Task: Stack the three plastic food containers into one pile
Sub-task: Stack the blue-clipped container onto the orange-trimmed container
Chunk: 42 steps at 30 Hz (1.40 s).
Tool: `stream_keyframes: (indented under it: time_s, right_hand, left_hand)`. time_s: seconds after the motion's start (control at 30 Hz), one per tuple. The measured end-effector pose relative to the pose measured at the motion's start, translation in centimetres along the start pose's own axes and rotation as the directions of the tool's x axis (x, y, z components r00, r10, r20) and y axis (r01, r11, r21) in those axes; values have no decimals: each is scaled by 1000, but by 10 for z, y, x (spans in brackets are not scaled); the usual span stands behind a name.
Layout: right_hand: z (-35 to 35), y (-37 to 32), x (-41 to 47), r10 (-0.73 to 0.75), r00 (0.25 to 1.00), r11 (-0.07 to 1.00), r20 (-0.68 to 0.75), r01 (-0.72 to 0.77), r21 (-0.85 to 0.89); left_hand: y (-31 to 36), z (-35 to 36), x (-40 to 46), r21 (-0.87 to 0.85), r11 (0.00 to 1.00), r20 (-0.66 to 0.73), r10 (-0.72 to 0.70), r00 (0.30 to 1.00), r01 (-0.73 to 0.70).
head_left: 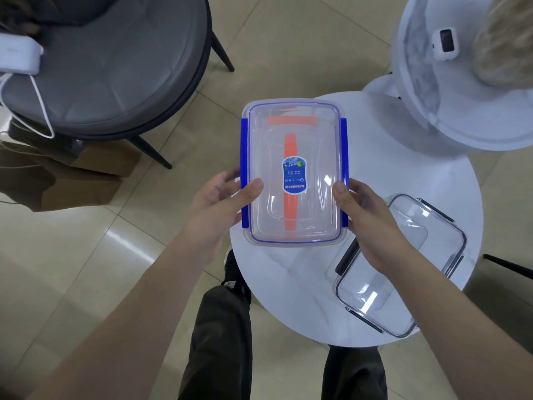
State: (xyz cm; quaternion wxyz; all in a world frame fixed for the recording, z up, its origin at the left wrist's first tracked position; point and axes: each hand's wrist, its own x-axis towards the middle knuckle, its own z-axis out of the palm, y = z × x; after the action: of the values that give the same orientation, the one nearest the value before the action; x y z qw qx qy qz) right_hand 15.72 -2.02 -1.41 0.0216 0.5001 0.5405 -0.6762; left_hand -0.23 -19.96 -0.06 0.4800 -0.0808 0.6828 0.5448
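A clear container with blue side clips (314, 157) is held over the left part of the round white table (291, 284). Through its lid I see an orange-trimmed container (290, 209) nested inside or under it; which one I cannot tell. My left hand (219, 197) grips the left blue clip, thumb on the lid. My right hand (363, 209) grips the right side, thumb on the lid too. A third clear container with black clips (427, 255) lies on the table at the right, partly behind my right wrist.
A grey cushioned chair (115, 67) with a white device and cable stands at the upper left. A white fan-like appliance (461, 90) rises at the table's far right. Brown cardboard boxes (57, 174) sit on the tiled floor. My legs show below the table.
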Motion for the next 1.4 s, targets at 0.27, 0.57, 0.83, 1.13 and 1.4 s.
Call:
stream_keyframes:
  time_s: [0.27,0.57,0.83,1.13,1.4]
  right_hand:
    - [4,3,-5,33,999,997,-30,-31,71]
    - [-7,30,-27,101,995,975,-5,-98,199]
    - [1,56,-46,116,993,959,31,-120,258]
    - [14,46,-43,118,993,946,27,-120,301]
    - [14,43,-40,68,997,954,27,-73,291]
  left_hand:
    - [-7,2,-5,-44,996,-73,-77,994,74]
    - [-51,-4,-29,-145,980,-33,-144,989,138]
    - [-82,8,-48,-255,958,-66,-152,986,130]
    - [-81,28,-41,-255,962,-170,-143,975,96]
    - [-85,27,-34,-248,965,-165,-129,978,85]
